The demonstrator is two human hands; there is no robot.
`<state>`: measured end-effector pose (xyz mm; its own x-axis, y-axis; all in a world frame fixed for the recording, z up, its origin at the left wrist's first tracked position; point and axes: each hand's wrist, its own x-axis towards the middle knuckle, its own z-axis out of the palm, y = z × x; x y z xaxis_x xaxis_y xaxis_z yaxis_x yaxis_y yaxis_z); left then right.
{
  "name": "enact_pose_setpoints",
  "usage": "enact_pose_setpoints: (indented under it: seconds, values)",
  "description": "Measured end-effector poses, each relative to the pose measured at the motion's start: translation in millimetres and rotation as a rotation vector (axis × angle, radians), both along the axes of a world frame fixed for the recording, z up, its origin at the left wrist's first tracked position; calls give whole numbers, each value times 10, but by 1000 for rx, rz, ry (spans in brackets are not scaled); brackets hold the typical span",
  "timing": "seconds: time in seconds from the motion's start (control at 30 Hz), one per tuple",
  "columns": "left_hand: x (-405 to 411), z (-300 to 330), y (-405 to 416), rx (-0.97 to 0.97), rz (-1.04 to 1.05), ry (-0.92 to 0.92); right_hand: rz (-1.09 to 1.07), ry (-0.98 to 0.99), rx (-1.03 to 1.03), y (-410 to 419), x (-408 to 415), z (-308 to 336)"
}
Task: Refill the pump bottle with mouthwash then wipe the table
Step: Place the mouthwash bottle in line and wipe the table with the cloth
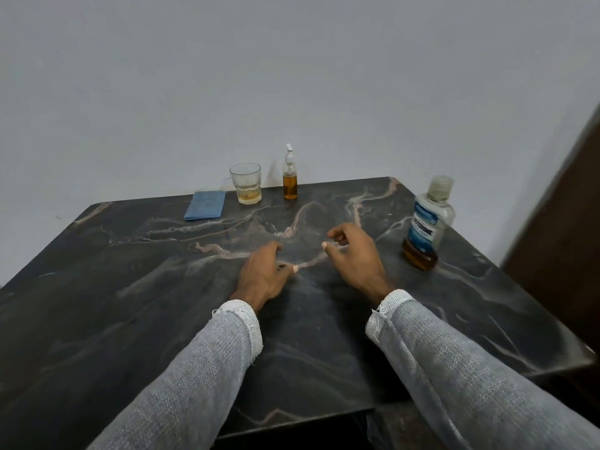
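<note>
Both hands hovered over the middle of the dark marble table (130,287), the left hand (264,274) and right hand (352,256) loosely curled and holding nothing. Far beyond them stood the small clear pump bottle (290,180) — about half full of amber liquid — between a glass tumbler (245,183) and the mouthwash bottle (427,227) at right. A folded blue cloth (205,205) lay far left. Unscrewing the pump first, one hand steadying the base, would likely prevent spills.

One head-worn camera looks forward and down from above the desk (130,271). It sits close, facing the wall (227,76) behind.
</note>
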<state>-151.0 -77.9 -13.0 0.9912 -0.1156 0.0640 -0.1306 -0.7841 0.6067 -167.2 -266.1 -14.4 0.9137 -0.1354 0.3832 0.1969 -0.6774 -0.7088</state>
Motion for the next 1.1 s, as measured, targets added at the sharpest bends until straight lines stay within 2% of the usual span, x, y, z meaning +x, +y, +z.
enact_pose_setpoints:
  seconds: [0.23, 0.37, 0.5, 0.6, 0.77, 0.9, 1.1]
  values:
    - [-257, 17, -259, 57, -102, -30, -321, -118, 239, -510, -543, -22]
    - [-311, -9, -406, 91, -143, -37, -502, -144, 212, -856, -741, -79]
    - [-308, -30, -501, 61, -167, -34, -580, -135, 241, -1057, -780, -95]
    - [-294, -38, -527, 54, -183, -32, -546, -53, 289, -1123, -713, -63]
    - [-269, -46, -510, 68, -231, -37, -360, 38, 411, -1109, -534, -15]
    - [-257, -59, -488, 90, -253, -41, -353, 43, 357, -1093, -415, -16]
    - [-236, -57, -475, 91, -243, -28, -117, 143, 322, -986, -337, -15]
